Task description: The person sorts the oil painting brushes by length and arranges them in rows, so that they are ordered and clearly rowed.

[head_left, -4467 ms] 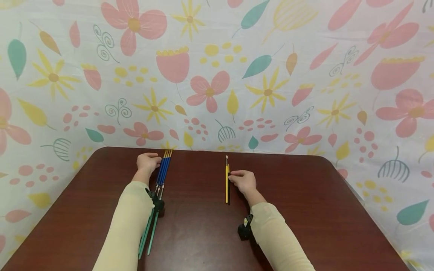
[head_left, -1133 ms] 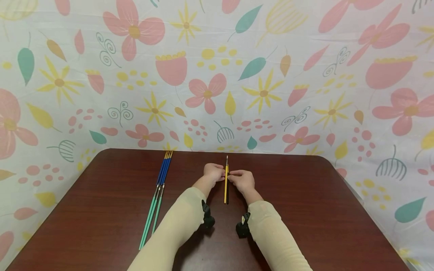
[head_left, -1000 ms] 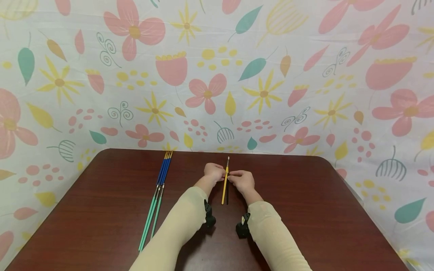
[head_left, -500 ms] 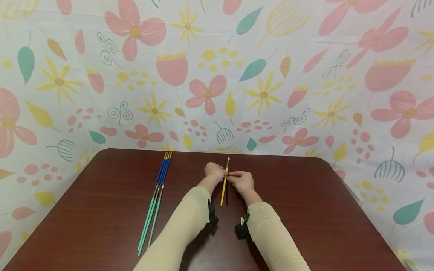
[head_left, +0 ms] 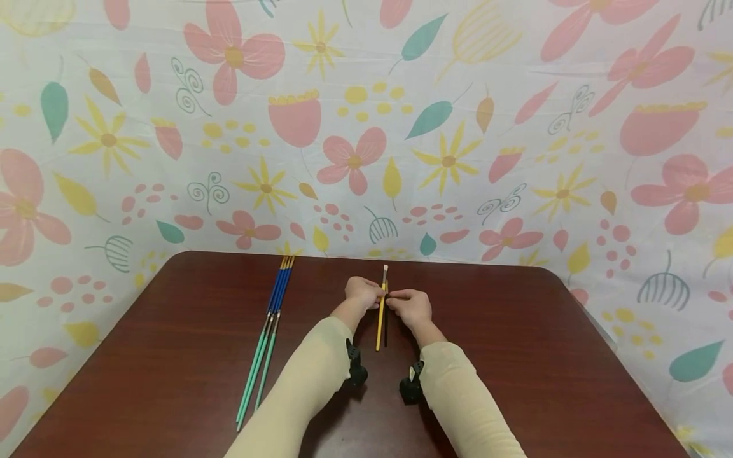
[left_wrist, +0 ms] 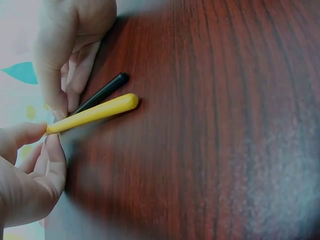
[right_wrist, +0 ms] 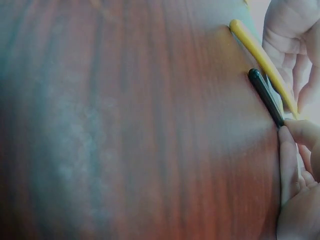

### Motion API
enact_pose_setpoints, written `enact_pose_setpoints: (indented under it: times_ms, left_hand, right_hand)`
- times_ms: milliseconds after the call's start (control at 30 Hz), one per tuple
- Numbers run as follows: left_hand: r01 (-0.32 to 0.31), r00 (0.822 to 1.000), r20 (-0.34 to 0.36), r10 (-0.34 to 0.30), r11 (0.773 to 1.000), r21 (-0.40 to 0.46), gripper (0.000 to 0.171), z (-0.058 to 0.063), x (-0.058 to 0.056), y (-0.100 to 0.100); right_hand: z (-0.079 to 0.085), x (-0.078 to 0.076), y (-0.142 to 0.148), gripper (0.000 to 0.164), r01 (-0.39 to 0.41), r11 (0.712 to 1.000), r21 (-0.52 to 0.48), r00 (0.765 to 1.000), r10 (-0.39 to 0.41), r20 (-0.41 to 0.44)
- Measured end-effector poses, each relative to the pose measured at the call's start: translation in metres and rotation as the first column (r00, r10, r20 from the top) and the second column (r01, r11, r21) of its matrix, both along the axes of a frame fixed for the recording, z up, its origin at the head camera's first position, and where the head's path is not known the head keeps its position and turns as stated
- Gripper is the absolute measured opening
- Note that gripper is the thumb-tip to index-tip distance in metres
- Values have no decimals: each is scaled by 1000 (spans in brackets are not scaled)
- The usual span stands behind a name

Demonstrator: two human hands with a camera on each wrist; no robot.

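Observation:
In the head view my left hand [head_left: 362, 294] pinches a yellow paintbrush [head_left: 380, 327] between thumb and fingers, its bristles pointing to the far edge. Right beside it my right hand [head_left: 413, 308] pinches a black-handled paintbrush [head_left: 386, 331], whose far end is partly behind the fingers. The left wrist view shows the yellow handle [left_wrist: 102, 111] slanting out of the left fingertips, with the black handle [left_wrist: 102, 93] close by. From the right wrist, the black handle [right_wrist: 265, 95] sits between thumb and forefinger, and the yellow one [right_wrist: 257, 52] lies farther off, angled toward it.
To the left, several blue paintbrushes [head_left: 279, 287] lie side by side at the far edge of the brown table [head_left: 498, 331]. Nearer, green-handled paintbrushes [head_left: 254, 362] lie below them, partly behind the left sleeve. A flower-patterned cloth [head_left: 355, 203] hangs behind the table.
My left hand has left the blue brushes and come over to the yellow brush, which it now pinches. The yellow brush has tilted, its near end swinging left. My right hand has hardly moved.

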State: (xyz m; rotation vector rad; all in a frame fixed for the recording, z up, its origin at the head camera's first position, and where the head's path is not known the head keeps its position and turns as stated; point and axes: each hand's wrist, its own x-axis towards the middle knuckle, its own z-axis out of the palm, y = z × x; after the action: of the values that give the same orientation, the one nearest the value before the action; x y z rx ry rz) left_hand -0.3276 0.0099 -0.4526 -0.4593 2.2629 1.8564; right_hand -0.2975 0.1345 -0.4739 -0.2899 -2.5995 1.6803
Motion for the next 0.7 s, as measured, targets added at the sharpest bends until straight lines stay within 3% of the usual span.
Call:
enact_pose_setpoints:
  times_ms: [267, 700]
  left_hand:
    - [0, 1000, 7, 0, 999, 44, 15, 3, 6, -6]
    - [20, 999, -40, -16, 993, 113, 19, 11, 21, -24]
  right_hand:
    - [0, 0, 1, 22, 3, 1000, -13, 1000, -3, -2]
    - [1, -1, 1, 22, 0, 1000, 2, 1000, 0, 13]
